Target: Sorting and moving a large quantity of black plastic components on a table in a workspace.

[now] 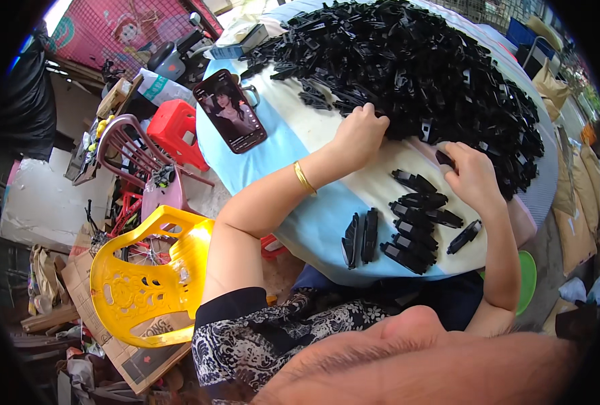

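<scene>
Left hand: the left hand rested knuckles-up at the near edge of the heap of black plastic parts, fingers curled into it; whether they closed on a piece could not be told.
Right hand: the right hand was pinching one small black part at the heap's lower edge.
Heap: it covered most of the far half of the round table, pieces loose and tangled.
Sorted pieces: a stacked column of elongated black clips lay near the right hand; two more stood apart to the left, one to the right.
Handling, judged: the parts looked light, rigid, smooth moulded plastic, likely to slide and snag on neighbours; a fingertip pinch across the narrow middle seemed the surest hold.
Breakage: thin tabs might snap if pried.
Nearby: a smartphone lay on the table's left side; a yellow plastic chair stood beside the table.
</scene>
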